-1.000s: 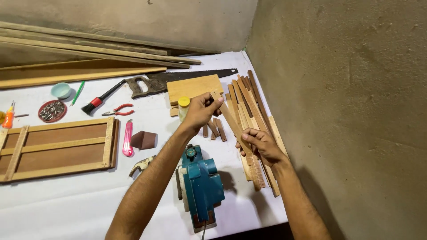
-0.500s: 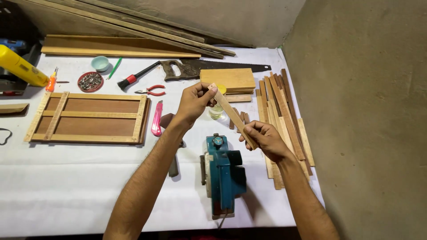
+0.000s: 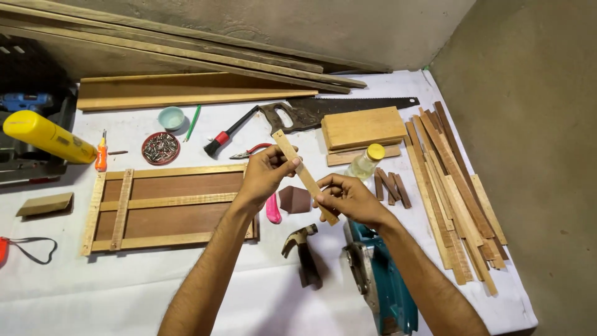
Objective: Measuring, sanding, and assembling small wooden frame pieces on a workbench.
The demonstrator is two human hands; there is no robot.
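Both hands hold one wood strip over the tabletop.
Left hand pinches upper end, right hand grips lower end; step judged: checking the strip, beside the frame.

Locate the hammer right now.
In the head view, the hammer lies on the white table just below the hands, left of the teal power planer and right of the wooden frame, beneath the small dark wood block.
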